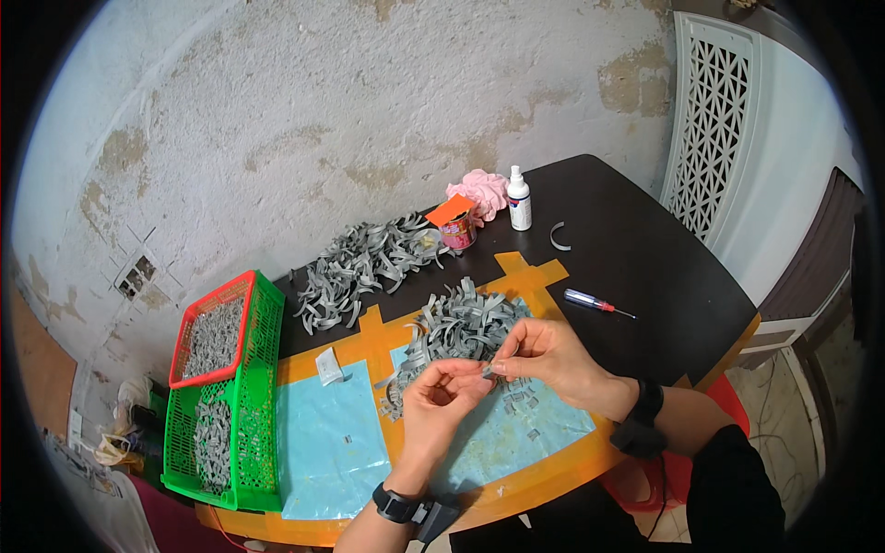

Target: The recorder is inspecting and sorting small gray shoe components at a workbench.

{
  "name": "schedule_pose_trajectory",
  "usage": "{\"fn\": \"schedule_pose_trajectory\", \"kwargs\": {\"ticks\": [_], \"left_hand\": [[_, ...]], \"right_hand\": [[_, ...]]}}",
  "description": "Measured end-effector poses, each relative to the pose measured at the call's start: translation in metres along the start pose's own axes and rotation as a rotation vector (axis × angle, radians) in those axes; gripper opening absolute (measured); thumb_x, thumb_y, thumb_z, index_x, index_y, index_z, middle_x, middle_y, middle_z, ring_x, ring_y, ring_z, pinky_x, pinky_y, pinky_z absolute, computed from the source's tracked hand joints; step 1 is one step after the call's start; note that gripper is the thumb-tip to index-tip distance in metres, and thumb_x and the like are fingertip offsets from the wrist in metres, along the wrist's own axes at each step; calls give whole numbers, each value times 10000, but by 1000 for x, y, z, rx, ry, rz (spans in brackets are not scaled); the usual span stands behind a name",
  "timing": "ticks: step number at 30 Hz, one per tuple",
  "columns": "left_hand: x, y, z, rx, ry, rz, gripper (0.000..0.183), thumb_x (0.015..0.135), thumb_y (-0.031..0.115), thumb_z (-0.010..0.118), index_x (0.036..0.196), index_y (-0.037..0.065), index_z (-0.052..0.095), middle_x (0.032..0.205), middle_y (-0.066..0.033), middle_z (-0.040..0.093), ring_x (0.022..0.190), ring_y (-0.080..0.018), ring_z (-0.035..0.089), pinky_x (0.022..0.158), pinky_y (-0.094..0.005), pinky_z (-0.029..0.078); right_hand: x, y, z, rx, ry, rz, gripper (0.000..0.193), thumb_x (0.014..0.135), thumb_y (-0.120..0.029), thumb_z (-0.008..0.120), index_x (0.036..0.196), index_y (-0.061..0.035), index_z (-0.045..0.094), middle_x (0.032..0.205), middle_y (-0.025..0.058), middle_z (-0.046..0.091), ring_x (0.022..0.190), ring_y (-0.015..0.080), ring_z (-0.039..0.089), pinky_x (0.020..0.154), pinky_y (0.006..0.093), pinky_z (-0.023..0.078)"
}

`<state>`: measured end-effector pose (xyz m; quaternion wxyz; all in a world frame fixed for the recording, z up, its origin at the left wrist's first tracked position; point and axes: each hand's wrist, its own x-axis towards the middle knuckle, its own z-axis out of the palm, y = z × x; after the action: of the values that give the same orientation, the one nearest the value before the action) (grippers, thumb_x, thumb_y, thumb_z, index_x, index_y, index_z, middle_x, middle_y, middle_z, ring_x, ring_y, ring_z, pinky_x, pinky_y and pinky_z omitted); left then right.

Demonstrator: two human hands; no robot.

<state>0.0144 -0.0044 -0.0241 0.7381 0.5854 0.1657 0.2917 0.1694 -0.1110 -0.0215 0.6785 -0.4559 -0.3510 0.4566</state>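
My left hand (439, 398) and my right hand (551, 359) meet fingertip to fingertip over the front of the table. Pinched between them is a small grey piece (488, 372), mostly covered by the fingers. Just beyond lies a heap of curved grey strips (461, 318), rising from a blue sheet (479, 470) taped down with orange tape. Several small grey bits (519, 402) are scattered on the sheet beneath my right hand. Both wrists wear black bands.
At left, a red basket (175, 355) sits in a green basket (258, 442); both hold small grey pieces. Farther back are more grey strips (359, 267), a can (458, 232), pink cloth (481, 192) and a white spray bottle (520, 205). A screwdriver (590, 300) lies right.
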Motion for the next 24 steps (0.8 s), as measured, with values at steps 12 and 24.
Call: {"fn": "schedule_pose_trajectory", "kwargs": {"ticks": [12, 24], "left_hand": [[4, 1, -10, -130, -45, -124, 119, 848, -52, 614, 950, -7, 572, 969, -117, 653, 873, -164, 646, 799, -295, 549], [1, 3, -9, -185, -122, -209, 144, 834, -57, 625, 934, 35, 576, 994, -87, 643, 844, -158, 653, 770, -267, 556]], "right_hand": [[0, -25, -8, -297, -275, -190, 183, 844, -4, 633, 1024, 19, 607, 935, 35, 608, 827, 99, 593, 781, 232, 490], [7, -24, -25, -239, -576, -45, 94, 896, -55, 586, 960, 6, 617, 988, 57, 582, 876, 138, 601, 778, 253, 486]]}}
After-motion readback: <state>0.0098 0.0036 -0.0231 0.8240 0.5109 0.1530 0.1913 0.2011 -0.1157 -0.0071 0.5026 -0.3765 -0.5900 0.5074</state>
